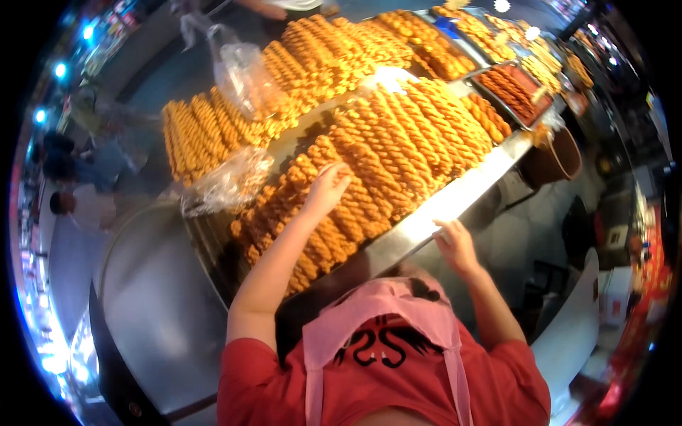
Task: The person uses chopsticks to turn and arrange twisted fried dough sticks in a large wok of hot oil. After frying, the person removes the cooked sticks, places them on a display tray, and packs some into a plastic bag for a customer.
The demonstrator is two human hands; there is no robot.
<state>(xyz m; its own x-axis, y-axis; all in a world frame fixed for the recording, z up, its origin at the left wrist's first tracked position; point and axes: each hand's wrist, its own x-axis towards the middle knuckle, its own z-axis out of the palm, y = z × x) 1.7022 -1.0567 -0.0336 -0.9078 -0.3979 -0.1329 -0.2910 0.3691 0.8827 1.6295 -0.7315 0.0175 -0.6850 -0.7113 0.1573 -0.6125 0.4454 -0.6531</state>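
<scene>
Rows of golden-brown fried dough twists (394, 144) are piled on a metal counter in front of me. My left hand (329, 185) is over the near left part of this pile, with its fingers bent down at the twists. Whether it grips one cannot be seen. At the counter's bright metal front edge (453, 194), my right hand (456, 246) has its fingers partly spread and holds nothing visible. Its fingertips are at or just beside that edge. A crumpled clear plastic bag (226, 181) lies left of the pile.
Behind, a second stack of twists (330, 50) is partly under another clear plastic bag (248, 80). A tray of darker red-brown twists (511, 93) sits at the right, above a brown bin (551, 160). A person's arm (264, 8) shows at the far side.
</scene>
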